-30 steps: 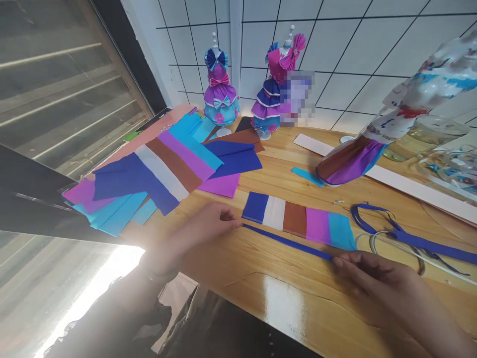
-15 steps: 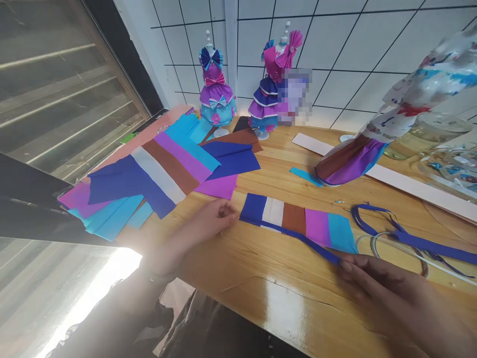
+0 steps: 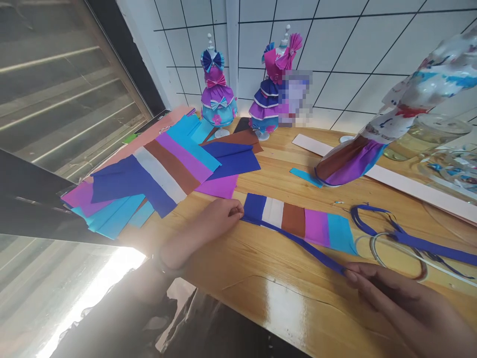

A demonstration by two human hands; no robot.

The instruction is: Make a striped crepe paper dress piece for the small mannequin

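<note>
Glossy wooden counter [image 3: 231, 258] under a white tiled wall [image 3: 335, 44], with two small dress forms [image 3: 219, 99] at the back and a pile of coloured fabric pieces [image 3: 167, 161] off to the left. Nearer the front, a flat striped panel [image 3: 294, 221] in dark blue, white, brown, purple and light blue — and by its near edge, a narrow blue strip [image 3: 309, 246]. Lies against the panel at the dark blue and white end, then slants clear of that edge toward the right hand [image 3: 395, 293]. Hands well apart: right, thumb and fingertips pinched on the strip's right end; left hand [image 3: 223, 216], fingertips bunched at the panel's dark blue corner, by the strip's other end — cannot tell whether gripping or merely pressing. Seems very light, thin and limp, judging by the gentle curve between the hands; probably twists or creases at a slight touch, with no stiffness to push against. Looks matte rather than slick, hence little apparent risk of slipping, more of fraying or stretching. Best taken by the very ends, in a soft fingertip pinch, with light, even tension along the length.
</note>
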